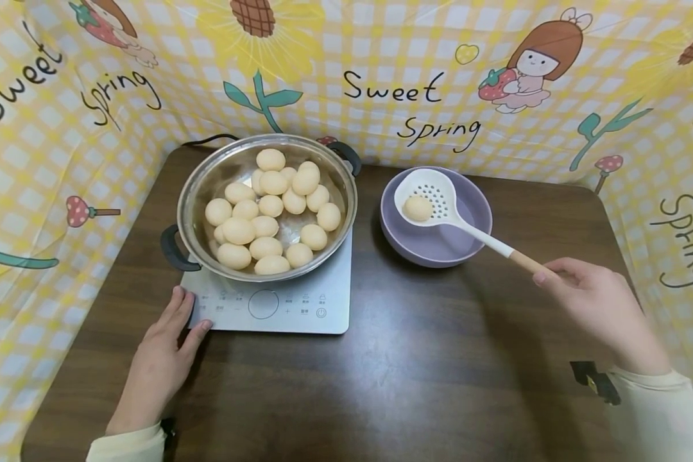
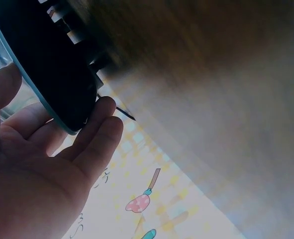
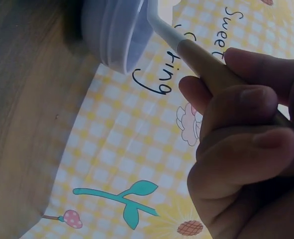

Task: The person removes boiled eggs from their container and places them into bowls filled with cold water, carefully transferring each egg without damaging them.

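A white slotted ladle [image 1: 459,221] with a wooden handle [image 3: 209,67] is in my right hand [image 1: 595,301], the fingers curled round the handle. One pale egg [image 1: 418,208] sits in the ladle's bowl, which is over the purple bowl [image 1: 398,240]. My left hand [image 1: 164,350] holds the front left corner of the white induction cooker [image 1: 265,321], its thumb at the front edge and fingers at the left edge. In the left wrist view, the fingers lie on both sides of the cooker's dark underside [image 2: 47,59]. Several pale eggs [image 1: 239,231] fill the steel pot [image 1: 185,218] on the cooker.
The pot's dark handles [image 1: 176,250] stick out at its left and back right. A black cord [image 1: 210,138] runs behind the pot. Yellow checked cloth [image 1: 375,38] with printed figures walls in the back and both sides of the dark wooden table [image 1: 416,385].
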Tool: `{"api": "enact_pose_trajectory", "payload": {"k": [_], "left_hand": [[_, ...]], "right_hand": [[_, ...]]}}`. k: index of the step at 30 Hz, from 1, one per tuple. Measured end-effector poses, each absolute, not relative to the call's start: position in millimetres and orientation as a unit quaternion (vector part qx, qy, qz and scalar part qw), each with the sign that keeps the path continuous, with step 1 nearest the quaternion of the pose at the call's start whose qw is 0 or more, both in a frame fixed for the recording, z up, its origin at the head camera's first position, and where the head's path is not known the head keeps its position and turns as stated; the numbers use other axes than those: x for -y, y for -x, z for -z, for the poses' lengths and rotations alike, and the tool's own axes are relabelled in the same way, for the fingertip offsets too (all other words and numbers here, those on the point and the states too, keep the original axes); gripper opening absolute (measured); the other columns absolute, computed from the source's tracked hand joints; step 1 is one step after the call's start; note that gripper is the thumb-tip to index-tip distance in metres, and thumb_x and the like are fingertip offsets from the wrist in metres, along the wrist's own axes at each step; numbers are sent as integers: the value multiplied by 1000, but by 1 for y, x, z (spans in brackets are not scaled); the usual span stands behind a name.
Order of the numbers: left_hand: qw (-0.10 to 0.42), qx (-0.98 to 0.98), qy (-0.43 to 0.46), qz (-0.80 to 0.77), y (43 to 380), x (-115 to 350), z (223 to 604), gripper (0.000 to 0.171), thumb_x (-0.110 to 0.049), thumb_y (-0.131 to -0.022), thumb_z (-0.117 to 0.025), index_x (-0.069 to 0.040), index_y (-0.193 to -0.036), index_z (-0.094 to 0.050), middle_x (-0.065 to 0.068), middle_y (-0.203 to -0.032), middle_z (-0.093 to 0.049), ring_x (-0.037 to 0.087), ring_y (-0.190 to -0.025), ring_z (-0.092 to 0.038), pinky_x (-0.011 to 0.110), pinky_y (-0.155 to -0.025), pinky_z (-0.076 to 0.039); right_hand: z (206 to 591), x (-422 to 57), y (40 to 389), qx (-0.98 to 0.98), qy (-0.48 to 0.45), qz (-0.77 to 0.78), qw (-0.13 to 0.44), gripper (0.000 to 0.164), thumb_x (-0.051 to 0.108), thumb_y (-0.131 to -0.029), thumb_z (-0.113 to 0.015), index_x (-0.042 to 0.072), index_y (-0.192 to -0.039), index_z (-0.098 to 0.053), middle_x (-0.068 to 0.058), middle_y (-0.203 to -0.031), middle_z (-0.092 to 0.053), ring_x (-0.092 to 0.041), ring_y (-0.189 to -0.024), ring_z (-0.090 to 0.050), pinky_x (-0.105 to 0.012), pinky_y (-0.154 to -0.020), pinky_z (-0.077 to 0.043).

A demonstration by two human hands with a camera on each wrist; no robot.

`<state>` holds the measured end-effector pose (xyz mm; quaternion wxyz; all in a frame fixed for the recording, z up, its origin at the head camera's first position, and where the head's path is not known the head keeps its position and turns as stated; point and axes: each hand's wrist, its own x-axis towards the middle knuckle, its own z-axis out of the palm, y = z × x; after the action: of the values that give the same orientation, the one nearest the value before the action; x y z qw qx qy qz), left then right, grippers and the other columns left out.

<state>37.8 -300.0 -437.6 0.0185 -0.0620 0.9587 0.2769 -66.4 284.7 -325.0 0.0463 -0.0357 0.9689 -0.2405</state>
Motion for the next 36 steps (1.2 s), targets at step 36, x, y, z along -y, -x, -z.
{"api": "enact_pose_trajectory", "payload": {"k": [36], "left_hand": [[17,-959,65,-276,-38,299,437,68,-38,-107,-50,1,-157,-27,17,-165,-12,53,-143,-24,68,-111,-22]], "right_hand": [[353,-275,68,-976,68,182,-94,30,19,-92,-73,-3,-112,-68,-17,-77,-70,-39,-57,-60,-56,-54,-40]]}}
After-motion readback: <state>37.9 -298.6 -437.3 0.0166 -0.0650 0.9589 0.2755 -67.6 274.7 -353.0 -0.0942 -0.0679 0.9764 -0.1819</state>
